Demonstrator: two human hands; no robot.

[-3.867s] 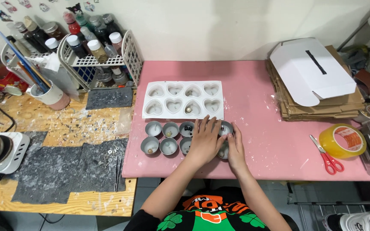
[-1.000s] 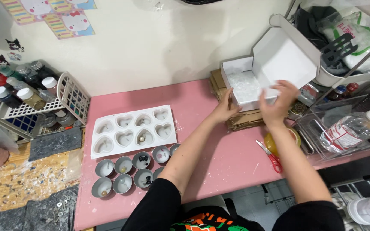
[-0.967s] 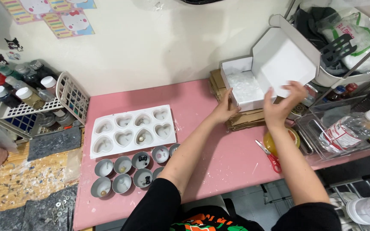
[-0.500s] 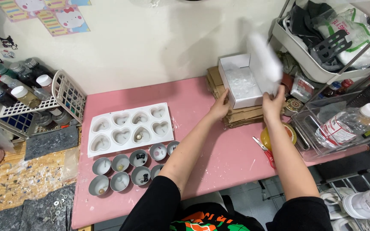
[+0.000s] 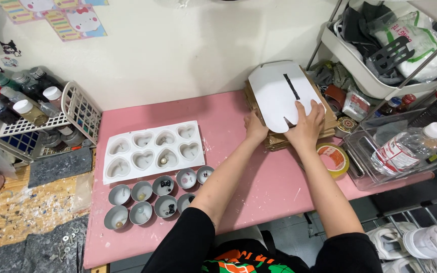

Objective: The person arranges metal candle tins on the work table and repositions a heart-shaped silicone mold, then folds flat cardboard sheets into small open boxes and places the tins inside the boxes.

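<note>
On the cardboard stack (image 5: 299,132), right hand (image 5: 305,125) presses the white box (image 5: 284,93) flat.

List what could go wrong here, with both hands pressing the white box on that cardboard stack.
1. The white box rests on a cardboard stack at the pink table edge; a push from the right hand or left hand may shift the stack.
2. The tape roll lies near the right wrist and may get knocked.
3. A drawn-back left arm may hit the small round cups.
</note>
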